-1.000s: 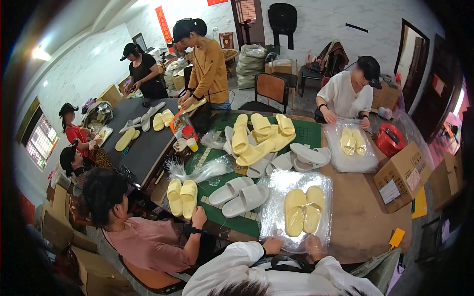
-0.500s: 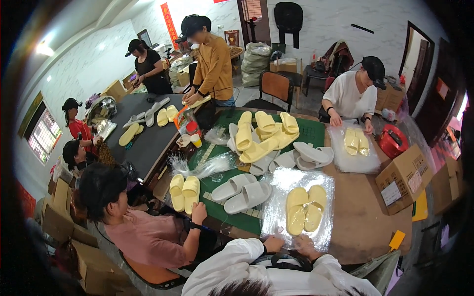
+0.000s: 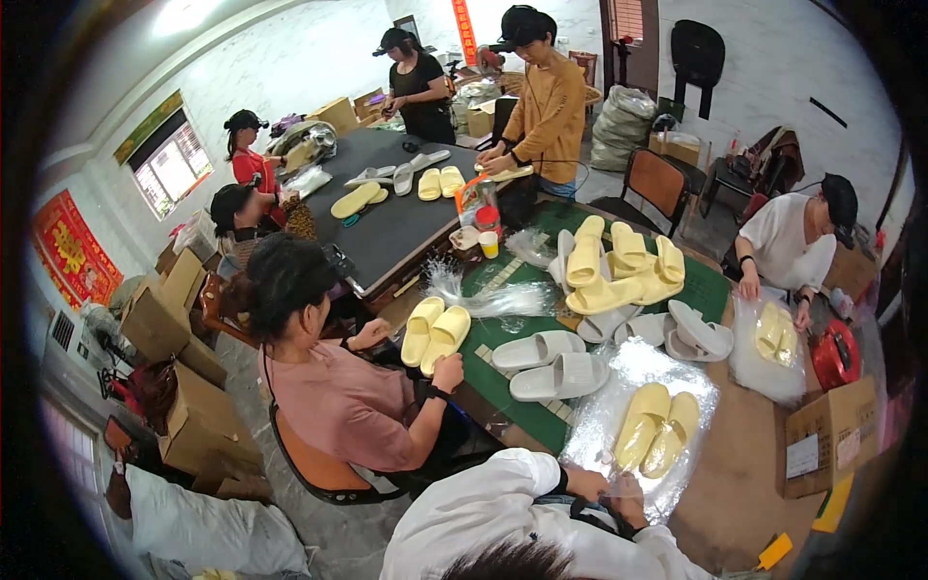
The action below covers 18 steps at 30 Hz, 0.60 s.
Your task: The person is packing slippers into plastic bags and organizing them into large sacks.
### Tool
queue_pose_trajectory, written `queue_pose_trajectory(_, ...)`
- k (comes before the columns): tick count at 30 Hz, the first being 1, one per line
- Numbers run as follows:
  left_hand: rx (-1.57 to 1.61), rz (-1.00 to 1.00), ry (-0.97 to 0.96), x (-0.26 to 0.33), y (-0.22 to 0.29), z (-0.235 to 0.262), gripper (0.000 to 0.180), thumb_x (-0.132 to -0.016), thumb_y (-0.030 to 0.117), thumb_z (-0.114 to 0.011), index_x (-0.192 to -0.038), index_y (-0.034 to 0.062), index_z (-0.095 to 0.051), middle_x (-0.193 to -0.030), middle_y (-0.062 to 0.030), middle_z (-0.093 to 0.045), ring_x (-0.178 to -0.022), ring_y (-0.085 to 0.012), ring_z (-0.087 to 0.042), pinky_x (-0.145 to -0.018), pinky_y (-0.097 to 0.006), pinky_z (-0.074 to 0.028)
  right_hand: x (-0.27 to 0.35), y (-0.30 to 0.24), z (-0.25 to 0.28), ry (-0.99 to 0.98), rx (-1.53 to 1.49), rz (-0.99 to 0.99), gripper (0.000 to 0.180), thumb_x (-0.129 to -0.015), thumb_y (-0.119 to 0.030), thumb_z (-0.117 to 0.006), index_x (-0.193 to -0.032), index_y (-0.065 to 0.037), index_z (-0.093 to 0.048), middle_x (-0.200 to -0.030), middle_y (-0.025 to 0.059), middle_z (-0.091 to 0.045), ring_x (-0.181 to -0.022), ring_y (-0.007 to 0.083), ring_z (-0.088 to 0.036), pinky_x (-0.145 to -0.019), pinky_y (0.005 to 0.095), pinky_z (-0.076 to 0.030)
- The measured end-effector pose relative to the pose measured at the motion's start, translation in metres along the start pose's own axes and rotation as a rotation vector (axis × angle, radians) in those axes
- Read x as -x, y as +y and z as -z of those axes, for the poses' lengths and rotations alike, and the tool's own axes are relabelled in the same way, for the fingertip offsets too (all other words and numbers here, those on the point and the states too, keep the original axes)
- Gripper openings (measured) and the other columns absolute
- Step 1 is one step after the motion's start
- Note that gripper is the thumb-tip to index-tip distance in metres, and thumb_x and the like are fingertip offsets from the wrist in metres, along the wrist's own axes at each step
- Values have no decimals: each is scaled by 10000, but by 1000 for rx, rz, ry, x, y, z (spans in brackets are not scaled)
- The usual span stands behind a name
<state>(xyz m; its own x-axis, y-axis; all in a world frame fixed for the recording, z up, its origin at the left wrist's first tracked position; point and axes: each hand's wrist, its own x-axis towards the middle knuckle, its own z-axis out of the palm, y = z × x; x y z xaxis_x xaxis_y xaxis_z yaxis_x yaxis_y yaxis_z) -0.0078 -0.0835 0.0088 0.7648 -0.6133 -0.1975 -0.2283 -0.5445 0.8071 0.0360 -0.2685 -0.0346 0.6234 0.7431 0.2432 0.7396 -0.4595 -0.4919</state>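
Observation:
A pair of yellow slippers (image 3: 657, 433) lies inside a clear plastic bag (image 3: 619, 372) on the brown table in front of me. My left hand (image 3: 586, 480) grips the bag's near edge. Just to its right, my right hand (image 3: 628, 500) holds the same edge. White sleeves cover both my forearms. A pair of grey slippers (image 3: 546, 362) lies on the green mat (image 3: 527, 295) to the left of the bag.
A person in pink (image 3: 338, 396) sits at my left, a hand on another yellow pair (image 3: 435, 333). A heap of yellow and grey slippers (image 3: 619, 266) fills the mat's far side. A person in white (image 3: 788, 246) bags slippers at the right. Cardboard boxes (image 3: 822, 440) stand nearby.
My hands stay on the bag's near edge. The view has shifted slightly, and the person in pink keeps handling the yellow pair.

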Motion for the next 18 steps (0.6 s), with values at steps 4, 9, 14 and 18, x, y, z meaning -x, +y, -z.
queue_pose_trajectory(4,-40,57,3,-4,14,6,232,-693,216,-542,-835,41,-598,-767,-200,-597,-732,-355,-580,-647,-438,-434,19,31,-43,87,-795,-426,183,-697,-83,-566,-873,-40,-540,-878,198,-535,-772,365,-531,-615,398,-424)
queue_pose_trajectory(9,131,-21,261,-26,27,26,216,-690,204,-546,-765,2,-550,-725,-198,-568,-673,-339,-553,-595,-416,-411,-1,6,3,-39,-248,-119,252,-667,-60,-598,-906,-32,-522,-889,185,-534,-831,370,-515,-667,400,-421)
queue_pose_trajectory(14,258,-148,445,-56,39,55,209,-723,193,-527,-683,6,-443,-615,-168,-483,-574,-314,-479,-539,-384,-371,-5,-20,46,47,-292,-225,535,-643,-48,-639,-1142,-2,-452,-1117,168,-490,-1079,302,-448,-907,365,-358)
queue_pose_trajectory(18,134,-25,553,-48,79,75,192,-724,196,-528,-702,12,-480,-646,-168,-528,-617,-330,-527,-565,-417,-395,-13,-46,77,131,-267,-239,523,-672,-80,-641,-1149,7,-445,-1128,200,-477,-1047,365,-431,-895,398,-342)
